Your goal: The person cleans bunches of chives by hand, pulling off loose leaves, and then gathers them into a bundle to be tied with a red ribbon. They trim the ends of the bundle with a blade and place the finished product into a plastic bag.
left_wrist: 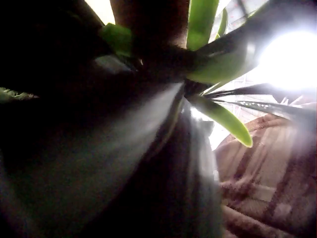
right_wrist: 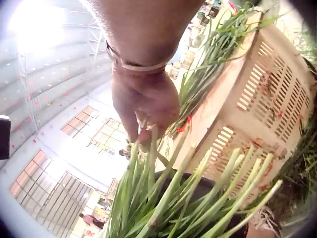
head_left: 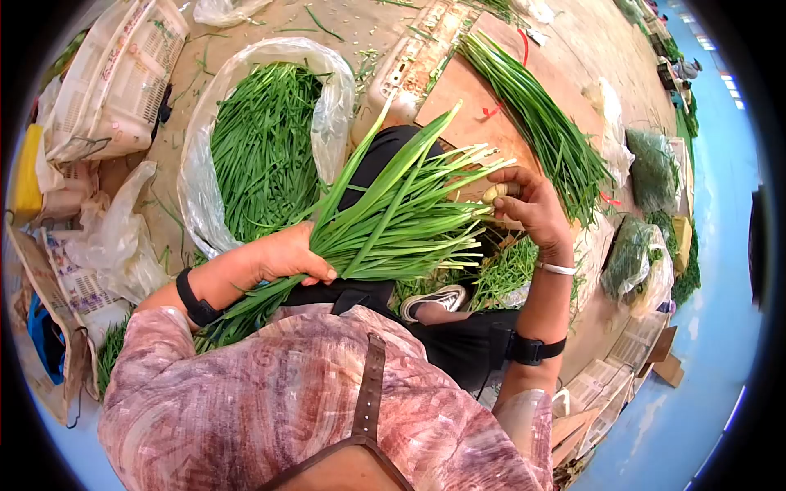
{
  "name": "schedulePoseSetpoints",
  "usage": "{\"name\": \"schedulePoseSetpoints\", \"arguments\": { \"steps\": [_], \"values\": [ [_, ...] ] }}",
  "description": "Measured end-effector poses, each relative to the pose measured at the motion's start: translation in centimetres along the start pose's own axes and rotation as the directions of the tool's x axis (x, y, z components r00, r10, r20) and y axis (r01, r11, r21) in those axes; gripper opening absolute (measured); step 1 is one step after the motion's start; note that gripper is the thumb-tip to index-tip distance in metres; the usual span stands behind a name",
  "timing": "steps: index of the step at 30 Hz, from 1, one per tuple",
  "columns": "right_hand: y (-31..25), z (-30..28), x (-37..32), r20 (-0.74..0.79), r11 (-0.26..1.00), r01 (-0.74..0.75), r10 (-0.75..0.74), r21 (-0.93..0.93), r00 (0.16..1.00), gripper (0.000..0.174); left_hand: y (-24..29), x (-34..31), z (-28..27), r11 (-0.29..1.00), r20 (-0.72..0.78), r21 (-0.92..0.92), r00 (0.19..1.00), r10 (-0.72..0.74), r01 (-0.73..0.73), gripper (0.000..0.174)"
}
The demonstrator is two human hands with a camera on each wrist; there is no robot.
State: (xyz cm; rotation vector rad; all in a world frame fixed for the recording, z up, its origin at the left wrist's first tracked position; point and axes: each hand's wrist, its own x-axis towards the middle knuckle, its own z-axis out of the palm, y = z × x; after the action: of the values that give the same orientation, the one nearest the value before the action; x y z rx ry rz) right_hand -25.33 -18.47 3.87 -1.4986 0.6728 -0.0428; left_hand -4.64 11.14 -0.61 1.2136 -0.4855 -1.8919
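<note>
A thick bunch of garlic chives [head_left: 401,221] fans across the lap, its pale cut ends pointing right. My left hand [head_left: 291,255] grips it low on the leafy side, thumb over the leaves. In the left wrist view, dark shadow hides most of that grip, with a few green leaves [left_wrist: 228,121] in the light. My right hand [head_left: 530,204] is at the pale ends, fingers curled in, a yellowish covering [head_left: 494,193] on one finger. In the right wrist view, the right hand's fingertips [right_wrist: 143,138] pinch at a stem end, above the other stems [right_wrist: 198,173].
A plastic-lined container of chives [head_left: 266,147] stands ahead on the left. Another chive bundle [head_left: 532,123] lies on a board over an upturned crate [right_wrist: 267,94]. Stacked crates [head_left: 119,78] and loose plastic [head_left: 123,237] are at the left, bagged greens [head_left: 634,262] at the right.
</note>
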Motion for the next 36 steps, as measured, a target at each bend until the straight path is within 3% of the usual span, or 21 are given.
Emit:
{"name": "schedulePoseSetpoints", "arguments": {
  "steps": [2,3,5,6,9,11,13,15,16,19,21,23,25,27,28,29,31,32,33,34,36],
  "values": [
    [-1.2,0.7,-0.1,-0.043,0.939,-0.025,0.01,-0.344,0.999,0.023,0.0,0.2,-0.1,1.0,0.001,0.006,1.0,-0.011,0.011,0.042],
    [-1.7,1.1,-0.1,-0.042,0.94,-0.028,0.015,-0.341,0.999,0.023,0.0,0.2,-0.2,1.0,0.001,0.013,1.0,-0.019,0.019,0.04],
    [-2.4,1.8,0.0,-0.277,0.578,-0.04,-0.328,-0.815,0.903,0.021,-0.2,0.2,-0.2,0.999,0.004,-0.03,1.0,-0.025,0.025,0.04],
    [-2.7,2.2,0.1,-0.367,0.584,-0.052,-0.436,-0.81,0.822,0.019,-0.2,0.3,-0.2,0.997,0.007,-0.07,1.0,-0.026,0.027,0.039],
    [-3.0,3.2,-0.3,-0.35,0.654,0.102,-0.522,-0.749,0.778,0.021,-0.2,0.2,-0.3,0.998,0.036,-0.067,0.999,0.018,-0.015,0.038],
    [-2.9,4.1,-0.7,-0.25,0.58,0.195,-0.597,-0.791,0.762,0.022,-0.2,0.1,-0.6,0.989,0.055,-0.146,0.998,0.006,0.002,0.039],
    [-2.2,4.5,-1.5,-0.52,0.877,0.271,-0.458,-0.398,0.721,0.02,-0.3,-0.2,-0.6,0.974,0.088,-0.223,0.996,-0.008,0.027,0.04],
    [-0.8,3.5,-3.2,-0.623,0.893,0.254,-0.443,-0.372,0.644,0.015,0.2,-0.9,-0.4,0.93,0.091,-0.367,0.996,0.019,0.015,0.044],
    [0.8,2.4,-4.6,-0.611,0.949,0.171,-0.303,-0.266,0.731,0.016,-0.4,-0.8,-0.8,0.914,0.14,-0.405,0.99,0.032,0.028,0.048],
    [4.7,3.4,-9.1,-0.375,0.972,-0.224,0.185,-0.065,0.908,0.023,-1.4,-1.2,-1.0,0.864,0.135,-0.502,0.99,0.038,0.035,0.044],
    [9.0,5.6,-10.8,-0.016,0.871,-0.462,0.467,-0.167,0.884,0.029,-2.0,-1.4,-1.0,0.843,0.118,-0.538,0.992,0.05,0.021,0.041],
    [13.2,8.9,-11.2,0.204,0.878,-0.459,0.478,-0.136,0.854,0.045,-2.7,-1.5,-0.9,0.821,0.102,-0.57,0.994,0.049,0.018,0.039],
    [17.0,10.4,-9.4,0.13,0.922,-0.367,0.382,-0.127,0.915,0.065,-3.2,-1.4,-0.9,0.8,0.122,-0.6,0.99,0.078,0.011,0.036],
    [17.9,11.0,-6.8,0.027,0.97,-0.124,0.121,0.21,0.992,0.086,-2.8,-1.7,-0.5,0.817,0.107,-0.576,0.993,0.059,0.013,0.039],
    [18.3,10.6,-5.1,-0.02,0.969,0.003,0.002,0.249,1.0,0.091,-2.2,-1.9,0.1,0.817,0.08,-0.576,0.995,0.053,0.002,0.037],
    [16.3,10.6,-3.8,0.006,0.906,0.083,-0.094,0.415,0.996,0.095,-1.6,-2.1,0.8,0.814,0.055,-0.58,0.997,0.048,-0.007,0.036],
    [11.9,11.1,-1.9,-0.125,0.762,0.136,-0.073,0.633,0.989,0.099,-0.7,-2.0,1.5,0.879,-0.013,-0.476,1.0,0.022,-0.026,0.038],
    [11.9,10.9,-0.9,-0.135,0.701,0.204,-0.153,0.683,0.979,0.099,-0.8,-1.8,1.5,0.979,-0.04,-0.201,0.999,0.008,-0.016,0.04],
    [12.2,10.6,0.1,-0.154,0.631,0.269,-0.232,0.728,0.96,0.099,-0.6,-1.5,1.7,0.996,-0.07,0.094,0.998,0.001,0.006,0.042],
    [12.2,10.8,1.2,-0.243,0.566,0.311,-0.194,0.764,0.95,0.104,2.0,-2.1,3.5,0.952,-0.108,0.292,0.992,-0.063,0.092,0.051],
    [10.4,11.3,1.5,-0.319,0.43,0.362,-0.171,0.827,0.932,0.112,1.8,-2.0,4.0,0.903,-0.131,0.427,0.991,0.019,0.039,0.051]
  ]
}}
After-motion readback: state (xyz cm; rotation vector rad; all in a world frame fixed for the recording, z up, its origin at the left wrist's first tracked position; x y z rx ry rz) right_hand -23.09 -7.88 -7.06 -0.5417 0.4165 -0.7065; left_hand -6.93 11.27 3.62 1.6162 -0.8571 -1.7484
